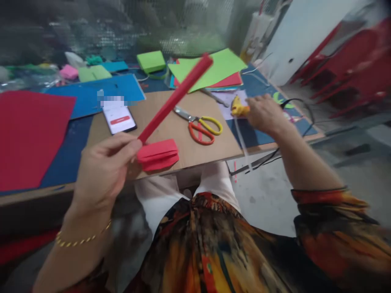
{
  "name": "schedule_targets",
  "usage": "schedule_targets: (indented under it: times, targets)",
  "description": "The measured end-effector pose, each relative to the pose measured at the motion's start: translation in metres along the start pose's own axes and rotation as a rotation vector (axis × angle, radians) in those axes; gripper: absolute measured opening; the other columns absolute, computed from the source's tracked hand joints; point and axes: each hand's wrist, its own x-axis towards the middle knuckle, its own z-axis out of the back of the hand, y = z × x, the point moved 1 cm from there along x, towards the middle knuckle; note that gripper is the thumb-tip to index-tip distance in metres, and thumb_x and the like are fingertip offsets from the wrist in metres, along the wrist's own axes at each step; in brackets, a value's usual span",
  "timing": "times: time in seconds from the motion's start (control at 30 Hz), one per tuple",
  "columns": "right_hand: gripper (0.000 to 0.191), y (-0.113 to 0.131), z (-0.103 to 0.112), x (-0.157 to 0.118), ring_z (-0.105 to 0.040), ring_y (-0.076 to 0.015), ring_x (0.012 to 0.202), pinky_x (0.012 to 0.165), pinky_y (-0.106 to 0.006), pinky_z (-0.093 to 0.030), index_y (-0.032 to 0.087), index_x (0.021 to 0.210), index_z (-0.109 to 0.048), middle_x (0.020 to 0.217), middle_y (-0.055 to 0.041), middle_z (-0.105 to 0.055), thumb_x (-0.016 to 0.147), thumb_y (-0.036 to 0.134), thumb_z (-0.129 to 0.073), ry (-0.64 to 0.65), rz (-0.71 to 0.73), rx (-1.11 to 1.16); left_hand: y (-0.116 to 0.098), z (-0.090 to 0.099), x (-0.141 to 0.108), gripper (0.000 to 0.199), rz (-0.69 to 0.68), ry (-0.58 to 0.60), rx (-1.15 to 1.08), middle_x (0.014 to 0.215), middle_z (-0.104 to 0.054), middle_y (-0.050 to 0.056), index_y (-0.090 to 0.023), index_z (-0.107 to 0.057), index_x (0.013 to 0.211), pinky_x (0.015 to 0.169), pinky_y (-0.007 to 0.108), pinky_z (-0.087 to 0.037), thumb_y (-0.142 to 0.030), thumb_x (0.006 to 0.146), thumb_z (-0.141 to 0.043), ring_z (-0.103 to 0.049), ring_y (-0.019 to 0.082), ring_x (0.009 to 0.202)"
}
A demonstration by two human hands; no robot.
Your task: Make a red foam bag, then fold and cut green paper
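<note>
My left hand (104, 171) pinches the lower end of a long red folded paper strip (177, 99) between thumb and fingers. The strip slants up to the right above the board. Just right of these fingers lies a small red folded paper piece (158, 155). On the right, my right hand (267, 115) is closed around a yellow glue gun (240, 108), its grip mostly hidden by the fingers. A translucent glue stick (243, 144) hangs down beside the gun. Between my hands, scissors (198, 126) with one red and one yellow handle loop lie on the brown board (146, 106).
A phone (118, 116) lies behind my left hand. Red paper (30, 138) and blue sheets (100, 91) spread leftward. Green paper (210, 67) tops a stack at the back, near a green folded box (151, 62). A black cable (308, 112) loops at the right. Red chairs (351, 65) stand beyond.
</note>
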Motion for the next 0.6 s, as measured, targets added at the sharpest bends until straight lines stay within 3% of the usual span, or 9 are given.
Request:
schedule_targets:
  times: [0.07, 0.13, 0.23, 0.3, 0.37, 0.5, 0.6]
  targets:
    - [0.03, 0.002, -0.004, 0.007, -0.07, -0.0296, 0.102, 0.083, -0.043, -0.039, -0.005, 0.115, -0.074, 0.112, -0.0361, -0.076, 0.105, 0.012, -0.051, 0.078, -0.057, -0.06, -0.001, 0.0, 0.006, 0.02, -0.037, -0.074, -0.014, 0.058, -0.058, -0.006, -0.026, -0.079, 0.073, 0.046, 0.024, -0.044, -0.033, 0.082, -0.095, -0.046, 0.007, 0.054]
    - [0.034, 0.0, -0.007, 0.014, -0.07, -0.0343, 0.111, 0.079, -0.045, -0.035, -0.006, 0.125, -0.072, 0.124, -0.0412, -0.072, 0.104, 0.016, -0.059, 0.068, -0.104, -0.1, 0.001, -0.001, 0.01, 0.024, 0.036, -0.009, -0.033, 0.062, -0.061, -0.004, -0.024, -0.077, 0.076, 0.042, 0.025, -0.037, -0.04, 0.083, -0.093, -0.044, 0.007, 0.05]
    - [0.044, -0.007, -0.015, 0.027, -0.07, -0.0378, 0.119, 0.077, -0.046, -0.035, -0.003, 0.137, -0.07, 0.136, -0.0421, -0.069, 0.101, 0.022, -0.069, 0.145, -0.159, -0.094, 0.004, -0.001, 0.012, 0.027, 0.12, 0.083, -0.022, 0.064, -0.06, -0.003, -0.023, -0.073, 0.084, 0.043, 0.026, -0.041, -0.044, 0.088, -0.089, -0.048, 0.009, 0.05]
    - [0.042, -0.012, -0.02, 0.033, -0.073, -0.0376, 0.116, 0.076, -0.046, -0.037, -0.002, 0.132, -0.075, 0.13, -0.0404, -0.073, 0.098, 0.022, -0.072, 0.263, -0.2, -0.093, 0.003, -0.001, 0.011, 0.027, 0.154, 0.117, -0.029, 0.063, -0.059, -0.003, -0.023, -0.07, 0.088, 0.043, 0.026, -0.044, -0.044, 0.092, -0.084, -0.052, 0.01, 0.049]
    - [0.04, -0.014, -0.023, 0.035, -0.074, -0.0373, 0.116, 0.075, -0.046, -0.039, -0.002, 0.125, -0.079, 0.125, -0.0388, -0.075, 0.097, 0.027, -0.076, 0.299, -0.235, -0.108, 0.001, -0.002, 0.01, 0.026, 0.183, 0.153, -0.026, 0.063, -0.062, -0.003, -0.023, -0.067, 0.089, 0.045, 0.026, -0.049, -0.045, 0.097, -0.08, -0.057, 0.012, 0.048]
    - [0.069, -0.01, -0.016, 0.025, -0.069, -0.0371, 0.129, 0.076, -0.046, -0.041, -0.003, 0.136, -0.076, 0.132, -0.0374, -0.072, 0.09, 0.046, -0.088, 0.142, -0.293, -0.027, -0.004, -0.005, 0.008, 0.028, 0.198, 0.229, -0.003, 0.067, -0.069, 0.0, -0.022, -0.062, 0.087, 0.055, 0.028, -0.063, -0.043, 0.1, -0.076, -0.072, 0.017, 0.058]
    - [0.071, -0.01, -0.004, 0.01, -0.069, -0.036, 0.127, 0.073, -0.047, -0.043, 0.0, 0.145, -0.072, 0.131, -0.0356, -0.074, 0.09, 0.042, -0.089, 0.045, -0.373, 0.051, -0.005, -0.007, 0.01, 0.025, 0.206, 0.263, -0.037, 0.08, -0.076, 0.004, -0.021, -0.06, 0.086, 0.066, 0.032, -0.069, -0.035, 0.101, -0.074, -0.08, 0.02, 0.072]
